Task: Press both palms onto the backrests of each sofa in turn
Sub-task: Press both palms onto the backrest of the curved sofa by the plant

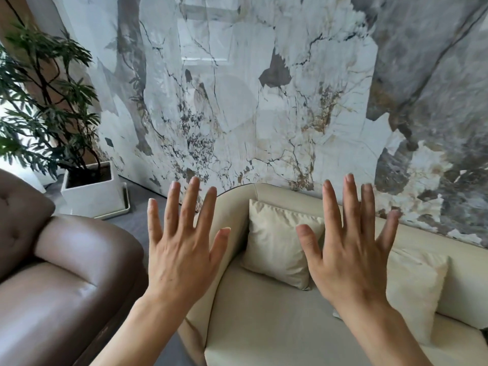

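Observation:
A cream sofa (pixel 277 328) stands against the marble wall, its curved backrest (pixel 280 194) running from centre to right. Two cream cushions lean on it, one in the middle (pixel 274 241) and one at the right (pixel 414 291). A brown leather sofa (pixel 66 291) fills the lower left, its tufted backrest (pixel 18 215) at the left edge. My left hand (pixel 182 249) and my right hand (pixel 348 249) are raised in the air in front of the cream sofa, palms forward, fingers spread, touching nothing.
A potted plant (pixel 45 109) in a white square planter (pixel 92 194) stands on the grey floor (pixel 148 207) between the two sofas. The marble-patterned wall (pixel 237 88) rises right behind the cream sofa.

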`<state>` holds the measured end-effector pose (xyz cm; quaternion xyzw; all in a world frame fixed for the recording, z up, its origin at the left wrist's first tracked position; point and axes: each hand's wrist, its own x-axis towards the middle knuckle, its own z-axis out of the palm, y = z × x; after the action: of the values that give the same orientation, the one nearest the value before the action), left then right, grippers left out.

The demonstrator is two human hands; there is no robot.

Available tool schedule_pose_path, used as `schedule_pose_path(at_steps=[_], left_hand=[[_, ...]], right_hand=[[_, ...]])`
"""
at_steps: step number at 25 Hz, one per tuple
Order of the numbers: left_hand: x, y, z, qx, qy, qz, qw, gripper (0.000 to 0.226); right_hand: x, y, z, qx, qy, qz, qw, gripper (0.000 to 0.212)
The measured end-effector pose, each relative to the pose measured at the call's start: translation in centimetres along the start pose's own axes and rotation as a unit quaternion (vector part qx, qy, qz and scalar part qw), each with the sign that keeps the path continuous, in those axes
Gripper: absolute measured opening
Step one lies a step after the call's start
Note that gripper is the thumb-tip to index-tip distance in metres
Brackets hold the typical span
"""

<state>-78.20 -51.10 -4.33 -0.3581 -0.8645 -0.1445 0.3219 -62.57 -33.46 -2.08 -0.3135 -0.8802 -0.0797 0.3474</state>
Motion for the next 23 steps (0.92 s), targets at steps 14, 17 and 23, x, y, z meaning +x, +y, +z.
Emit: schedule_pose_path(at_steps=[14, 17, 23], left_hand=[[12.3, -1.5, 12.9, -0.026, -0.05, 0.048, 0.997, 0.063], [15.0, -2.2, 17.2, -0.04, -0.066, 0.067, 0.995, 0.063], [20.7, -5.5, 30.5, -0.086, -0.106, 0.136, 0.981, 0.064]], right_hand=[[9.7, -0.2, 13.0, -0.018, -0.037, 0.059, 0.997, 0.073], [11.7, -0.6, 16.4, -0.034, -0.046, 0.072, 0.996, 0.073], [15.6, -2.8, 27.4, -0.097, -0.095, 0.097, 0.986, 0.07]])
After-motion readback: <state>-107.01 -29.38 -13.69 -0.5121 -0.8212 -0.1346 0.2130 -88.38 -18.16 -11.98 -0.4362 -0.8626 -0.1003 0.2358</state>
